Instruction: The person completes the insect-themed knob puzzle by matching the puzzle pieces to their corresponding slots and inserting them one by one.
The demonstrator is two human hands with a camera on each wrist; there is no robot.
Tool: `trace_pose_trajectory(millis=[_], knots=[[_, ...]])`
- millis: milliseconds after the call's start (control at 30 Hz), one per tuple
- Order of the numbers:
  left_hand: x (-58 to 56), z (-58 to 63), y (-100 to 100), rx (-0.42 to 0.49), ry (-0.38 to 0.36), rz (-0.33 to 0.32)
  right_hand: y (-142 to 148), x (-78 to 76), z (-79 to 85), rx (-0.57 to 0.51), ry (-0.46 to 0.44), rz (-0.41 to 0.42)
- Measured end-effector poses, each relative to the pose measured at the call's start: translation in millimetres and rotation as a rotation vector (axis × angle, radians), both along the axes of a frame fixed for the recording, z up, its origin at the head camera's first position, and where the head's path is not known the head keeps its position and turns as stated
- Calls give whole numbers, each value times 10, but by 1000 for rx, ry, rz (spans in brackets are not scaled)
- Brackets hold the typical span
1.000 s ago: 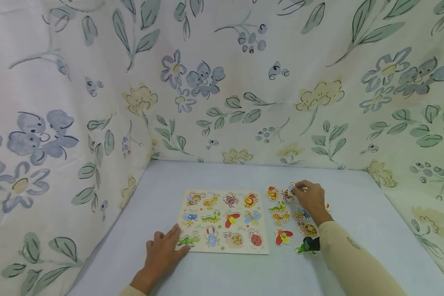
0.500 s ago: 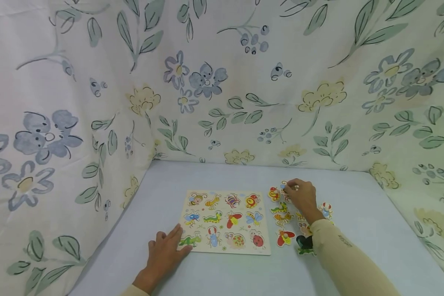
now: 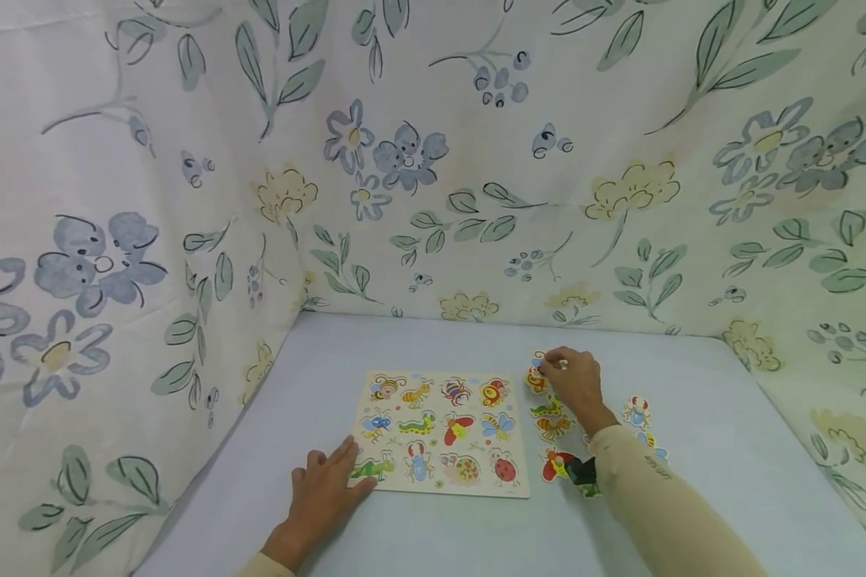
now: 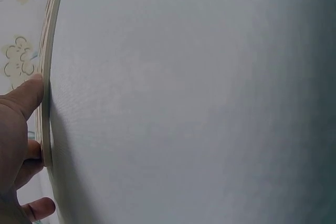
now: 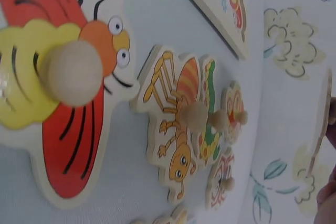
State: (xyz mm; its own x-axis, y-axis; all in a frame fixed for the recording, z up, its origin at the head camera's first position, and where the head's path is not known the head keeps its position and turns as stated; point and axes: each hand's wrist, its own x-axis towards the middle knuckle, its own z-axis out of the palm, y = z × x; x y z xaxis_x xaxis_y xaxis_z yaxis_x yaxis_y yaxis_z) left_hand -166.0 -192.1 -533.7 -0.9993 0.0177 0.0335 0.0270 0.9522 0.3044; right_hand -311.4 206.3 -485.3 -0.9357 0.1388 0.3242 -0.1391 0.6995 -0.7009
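A pale puzzle board [image 3: 476,490] printed with rows of insects lies on the table. My left hand [image 3: 325,490] rests at its front left corner, fingers extended on the left side and thumb along the front edge. In the left wrist view the thumb [image 4: 29,95] touches the board's edge [image 4: 46,114]. My right hand [image 3: 576,378] pinches a thin puzzle piece [image 3: 537,362] with a curled antenna and a blue patch, raised over the loose pieces. The right wrist view shows this puzzle piece [image 5: 319,124] nearly edge-on, its picture hidden.
Right of the board lie several loose knobbed pieces: a red-winged insect [image 5: 65,161], an orange ant-like one [image 5: 181,156], a green caterpillar [image 3: 546,406] and a blue beetle [image 3: 637,411]. Some are hidden under my right arm. Floral cloth [image 3: 476,160] stands behind the table.
My right hand has moved left with the puzzle piece, from over the spider piece to over the red and yellow one. The left hand has stayed on the board; the view has shifted slightly.
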Motion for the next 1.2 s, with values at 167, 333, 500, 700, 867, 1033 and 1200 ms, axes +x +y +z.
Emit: trace_pose_trajectory(millis=[167, 333, 500, 700, 867, 1033, 1200], knots=[[19, 13, -5, 4, 0, -4, -97, -14, -29, 8, 1, 27], [16, 13, -13, 6, 4, -6, -202, -41, -36, 18, 45, 48], [15, -4, -40, 0, 6, -7, -320, -81, -43, 20, 72, 66], [2, -30, -50, -3, 12, -8, -478, -78, -17, 10, 95, 88], [-9, -27, -41, -7, 13, -3, -585, -71, -22, 9, 133, 127], [-13, -27, -42, -4, 18, -7, -685, -86, -34, -23, 114, 154], [1, -22, -39, 0, 30, -11, -809, -108, -46, -28, 88, 168]])
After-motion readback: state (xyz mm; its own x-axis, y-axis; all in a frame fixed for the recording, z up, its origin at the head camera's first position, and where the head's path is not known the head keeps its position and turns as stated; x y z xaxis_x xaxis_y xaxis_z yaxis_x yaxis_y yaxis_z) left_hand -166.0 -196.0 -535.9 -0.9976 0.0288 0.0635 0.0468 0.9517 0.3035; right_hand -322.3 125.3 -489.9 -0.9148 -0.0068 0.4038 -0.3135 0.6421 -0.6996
